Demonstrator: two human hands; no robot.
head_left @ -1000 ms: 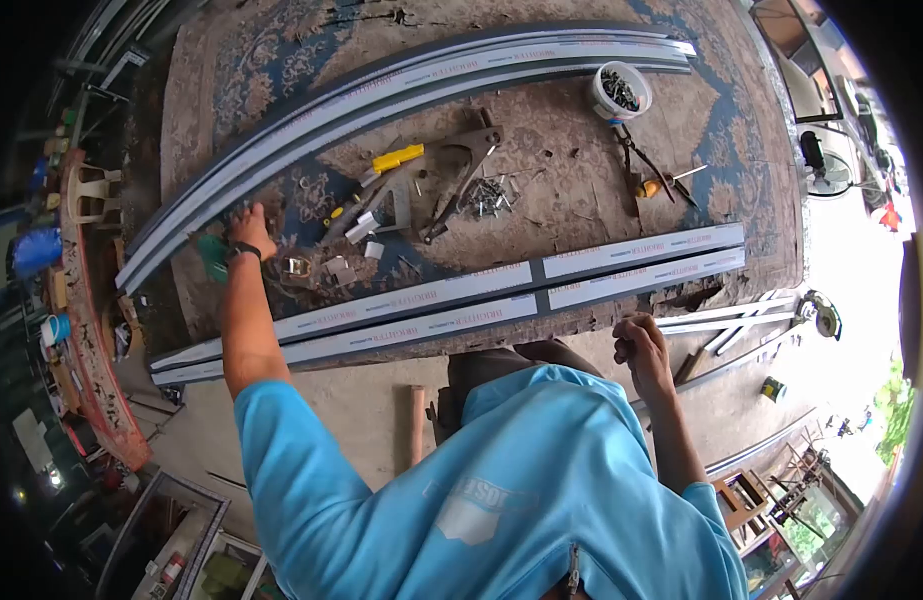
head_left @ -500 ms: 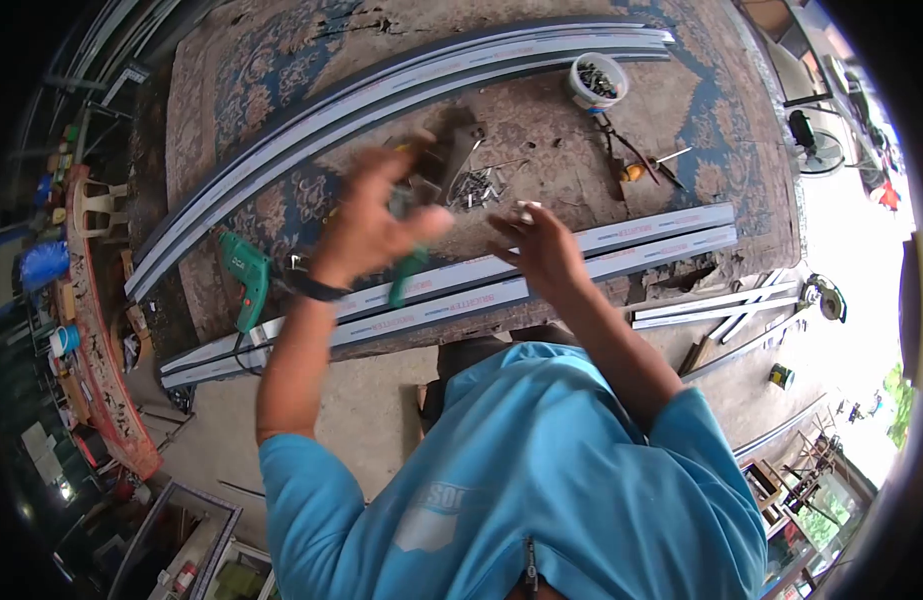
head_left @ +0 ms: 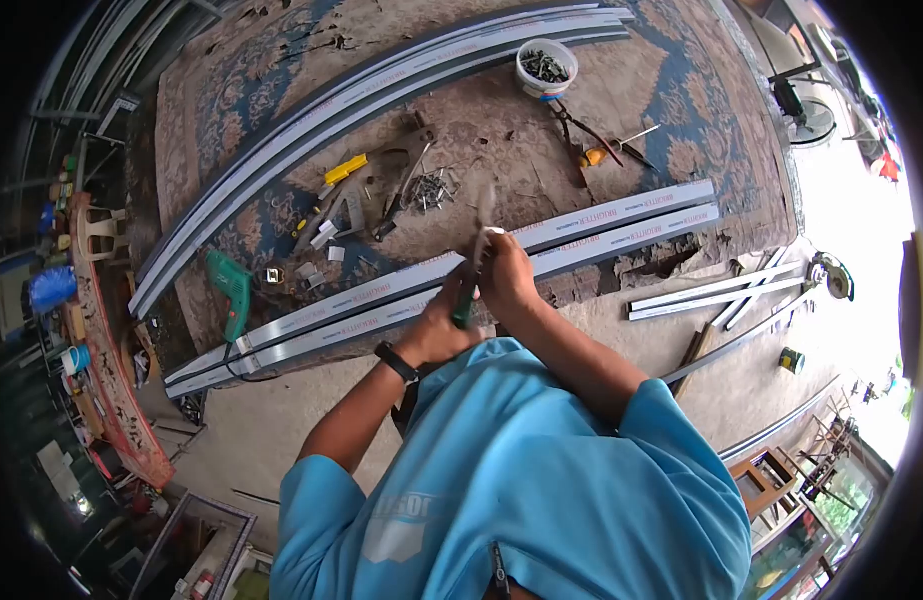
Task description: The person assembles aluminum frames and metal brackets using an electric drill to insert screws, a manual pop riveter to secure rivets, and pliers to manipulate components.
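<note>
My left hand [head_left: 444, 325] is closed round a tool with a green handle [head_left: 464, 303], low in front of my shirt at the table's near edge. Pressed close beside it, my right hand [head_left: 507, 272] has its fingers curled in. Something small and white [head_left: 494, 231] shows at its fingertips; what this hand grips I cannot tell. A thin blurred shape [head_left: 486, 205] sticks up above both hands. Under and beside them run two long profiles [head_left: 381, 292] with white printed film. Beyond lies a pile of small metal pieces [head_left: 433, 188].
A white tub [head_left: 546, 70] of metal pieces stands at the back, with pliers [head_left: 586, 135] near it. A yellow-handled tool [head_left: 345, 168] and a green power drill [head_left: 229, 290] lie on the left. More long profiles [head_left: 361, 85] stretch across the carpeted table [head_left: 621, 110].
My hands were apart above the table, the left one blurred; they have come together near my body, with the green-handled tool between them. The view has shifted slightly.
</note>
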